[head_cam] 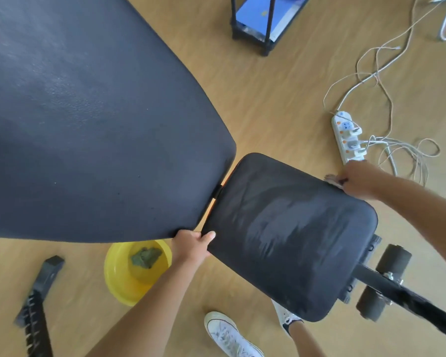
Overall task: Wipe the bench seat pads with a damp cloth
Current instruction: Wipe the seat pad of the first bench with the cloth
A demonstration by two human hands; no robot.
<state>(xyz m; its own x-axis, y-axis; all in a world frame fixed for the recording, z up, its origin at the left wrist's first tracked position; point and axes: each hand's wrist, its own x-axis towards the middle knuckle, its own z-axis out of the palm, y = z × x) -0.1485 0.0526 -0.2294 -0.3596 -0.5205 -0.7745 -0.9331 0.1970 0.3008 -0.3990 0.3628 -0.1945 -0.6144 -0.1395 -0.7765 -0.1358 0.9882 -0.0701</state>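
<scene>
The small black seat pad [289,235] fills the middle of the view and carries pale wet streaks. The long black back pad [88,119] stretches away to the upper left. My left hand [192,247] grips the seat pad's near left corner, thumb on top. My right hand [355,180] is at the pad's far right edge, closed on a small light cloth [333,179] that is mostly hidden under the fingers. On the floor below the back pad stands a yellow basin [113,274] with a dark green cloth [147,256] in water.
A white power strip [346,136] with tangled white cables [386,81] lies on the wooden floor at the right. Black foam rollers [394,261] and the bench frame bar [410,297] stick out lower right. A black rack [265,24] stands at top. My white shoes [229,336] are below.
</scene>
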